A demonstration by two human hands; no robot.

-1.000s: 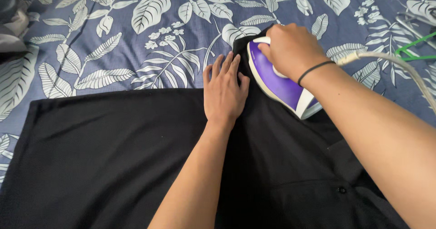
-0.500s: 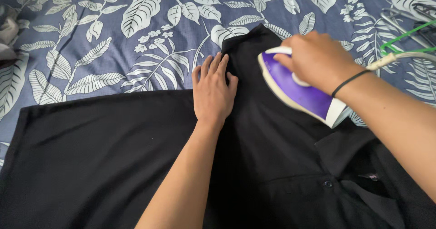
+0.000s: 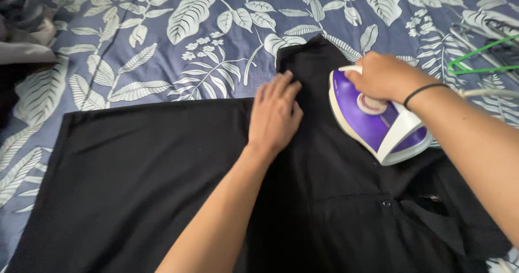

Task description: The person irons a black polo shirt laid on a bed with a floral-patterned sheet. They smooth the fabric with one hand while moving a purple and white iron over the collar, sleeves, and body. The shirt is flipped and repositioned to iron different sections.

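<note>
Black shirt (image 3: 162,186): lying spread on the leaf-print sheet (image 3: 162,51). Your left hand (image 3: 275,113) is pressing it flat, fingers open, so the cloth stays taut. Your right hand (image 3: 386,78), at its 3 o'clock, is clenching the purple iron (image 3: 373,119).

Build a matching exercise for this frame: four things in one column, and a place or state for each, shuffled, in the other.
Things:
1. left hand
2. right hand
3. green hanger
4. black shirt

Places or states:
A. lies at the right edge on the leaf-print bedsheet
B. spread flat under both hands
C. closed on the handle of the purple and white iron
D. pressed flat, palm down, on the cloth

Pairs: 1-D, 2-C, 3-A, 4-B
</note>
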